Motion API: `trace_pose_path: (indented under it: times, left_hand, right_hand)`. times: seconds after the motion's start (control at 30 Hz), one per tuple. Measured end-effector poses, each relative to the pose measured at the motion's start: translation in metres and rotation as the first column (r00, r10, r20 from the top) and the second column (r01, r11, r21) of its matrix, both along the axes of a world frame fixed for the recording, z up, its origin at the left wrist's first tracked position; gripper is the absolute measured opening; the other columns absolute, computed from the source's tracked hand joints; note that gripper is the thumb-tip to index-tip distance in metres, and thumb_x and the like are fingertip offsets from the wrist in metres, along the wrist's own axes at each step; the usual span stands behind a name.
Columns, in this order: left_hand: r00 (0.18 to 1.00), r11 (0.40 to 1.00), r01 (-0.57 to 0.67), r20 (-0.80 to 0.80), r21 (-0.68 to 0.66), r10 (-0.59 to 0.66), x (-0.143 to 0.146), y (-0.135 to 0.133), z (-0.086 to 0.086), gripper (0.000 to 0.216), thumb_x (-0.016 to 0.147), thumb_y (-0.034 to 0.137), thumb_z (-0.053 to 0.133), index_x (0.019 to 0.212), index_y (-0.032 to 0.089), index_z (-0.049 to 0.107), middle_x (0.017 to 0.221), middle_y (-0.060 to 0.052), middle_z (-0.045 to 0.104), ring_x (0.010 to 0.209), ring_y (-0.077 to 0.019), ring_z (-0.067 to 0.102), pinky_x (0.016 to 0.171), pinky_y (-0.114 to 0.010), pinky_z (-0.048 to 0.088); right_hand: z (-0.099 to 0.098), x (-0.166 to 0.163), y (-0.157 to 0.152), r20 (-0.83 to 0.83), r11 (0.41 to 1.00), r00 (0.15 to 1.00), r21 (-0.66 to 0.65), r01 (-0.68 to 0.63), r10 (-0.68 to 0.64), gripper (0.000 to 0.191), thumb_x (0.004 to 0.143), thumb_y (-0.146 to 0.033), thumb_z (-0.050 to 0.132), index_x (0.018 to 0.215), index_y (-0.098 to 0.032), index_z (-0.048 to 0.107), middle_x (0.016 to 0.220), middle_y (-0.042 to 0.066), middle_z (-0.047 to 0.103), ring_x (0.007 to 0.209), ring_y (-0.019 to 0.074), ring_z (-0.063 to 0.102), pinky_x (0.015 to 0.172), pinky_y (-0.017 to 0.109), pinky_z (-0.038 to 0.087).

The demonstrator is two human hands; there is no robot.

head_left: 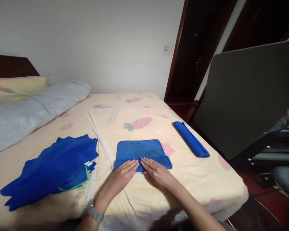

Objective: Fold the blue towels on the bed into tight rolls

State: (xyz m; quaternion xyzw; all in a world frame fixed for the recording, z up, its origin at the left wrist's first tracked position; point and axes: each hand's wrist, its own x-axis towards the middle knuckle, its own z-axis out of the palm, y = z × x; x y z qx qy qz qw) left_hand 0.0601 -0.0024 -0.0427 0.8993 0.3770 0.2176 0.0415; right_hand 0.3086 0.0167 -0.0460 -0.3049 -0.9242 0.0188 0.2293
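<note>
A home bedroom: a bed (125,118) with patterned sheet, pillows (16,85), a wooden door (195,48).

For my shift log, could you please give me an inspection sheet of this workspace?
Surface: bed sheet, pale yellow with a carrot print, smooth where bare.
Job's things: folded blue cloth lies flat at the near middle.
Clutter: pile of blue cloths to the left; narrow folded blue cloth to the right; grey duvet and yellow pillow at far left.
Hands: left hand and right hand open, palms down, fingertips on the cloth's near edge.
Cables: nothing seen.
Surroundings: white wall, dark wooden door, tilted grey panel at right.
</note>
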Motion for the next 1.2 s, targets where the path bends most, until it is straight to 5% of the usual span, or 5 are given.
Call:
trace_pose_path:
  times: [0.37, 0.93, 1.07, 1.2]
  left_hand:
    - [0.996, 0.995, -0.025, 0.078, -0.1, 0.033, -0.037, 0.004, -0.005, 0.049, 0.1, 0.022, 0.057, 0.147, 0.035, 0.051, 0.15, -0.001, 0.055, 0.137, -0.0212, 0.054, 0.12, -0.043, 0.041]
    - [0.976, 0.945, -0.143, 0.116, -0.295, 0.184, -0.052, 0.002, 0.017, 0.046, 0.091, 0.029, 0.062, 0.137, 0.033, 0.063, 0.145, 0.001, 0.06, 0.135, -0.0235, 0.057, 0.117, -0.04, 0.043]
    - [0.952, 0.914, -0.172, 0.176, -0.369, 0.25, -0.057, 0.007, 0.021, 0.045, 0.085, 0.023, 0.061, 0.129, 0.027, 0.071, 0.137, -0.003, 0.067, 0.128, -0.0245, 0.063, 0.112, -0.037, 0.048]
    - [0.9, 0.856, -0.134, 0.301, -0.499, 0.316, -0.055, 0.02, 0.028, 0.036, 0.085, 0.03, 0.063, 0.119, 0.024, 0.076, 0.128, -0.006, 0.073, 0.121, -0.0278, 0.067, 0.105, -0.038, 0.053]
  right_hand:
    - [-0.002, 0.073, 0.005, -0.082, 0.985, 0.985, -0.1, 0.141, -0.15, 0.048, 0.102, -0.023, 0.051, 0.15, -0.021, 0.048, 0.149, 0.011, 0.052, 0.137, 0.0282, 0.05, 0.116, 0.048, 0.045]
    - [0.019, 0.081, 0.001, -0.054, 0.953, 0.989, -0.278, 0.117, -0.137, 0.055, 0.099, -0.03, 0.055, 0.153, -0.02, 0.045, 0.155, 0.008, 0.044, 0.142, 0.0294, 0.044, 0.119, 0.046, 0.04]
    - [0.027, 0.082, 0.007, -0.075, 0.903, 0.981, -0.408, 0.135, -0.181, 0.058, 0.093, -0.026, 0.058, 0.15, -0.022, 0.05, 0.153, 0.007, 0.048, 0.14, 0.03, 0.047, 0.118, 0.045, 0.04]
    - [0.037, 0.082, 0.021, -0.175, 0.787, 0.949, -0.608, 0.106, -0.263, 0.049, 0.091, -0.034, 0.061, 0.139, -0.024, 0.063, 0.139, 0.007, 0.063, 0.126, 0.0331, 0.06, 0.107, 0.044, 0.049]
